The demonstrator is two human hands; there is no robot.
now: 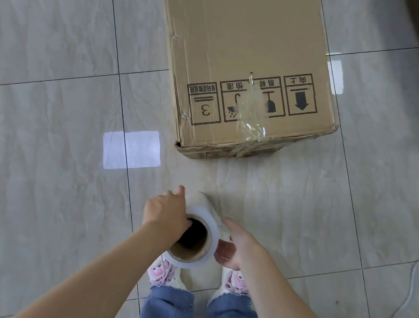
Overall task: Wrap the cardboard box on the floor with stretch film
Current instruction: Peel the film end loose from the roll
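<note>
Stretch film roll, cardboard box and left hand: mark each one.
stretch film roll (pixel 214 228): head view, white film edge round the core.
cardboard box (pixel 240 38): head view, bare top face.
left hand (pixel 165 214): head view, back of the hand.

From above I see the cardboard box (pixel 247 62) lying long on the grey tiled floor (pixel 54 47), clear tape across its near end. Near that end, apart from it, my left hand (pixel 166 214) holds the stretch film roll (pixel 196 236) with fingers hooked into its core, while my right hand (pixel 236 247) cups its outer side.
</note>
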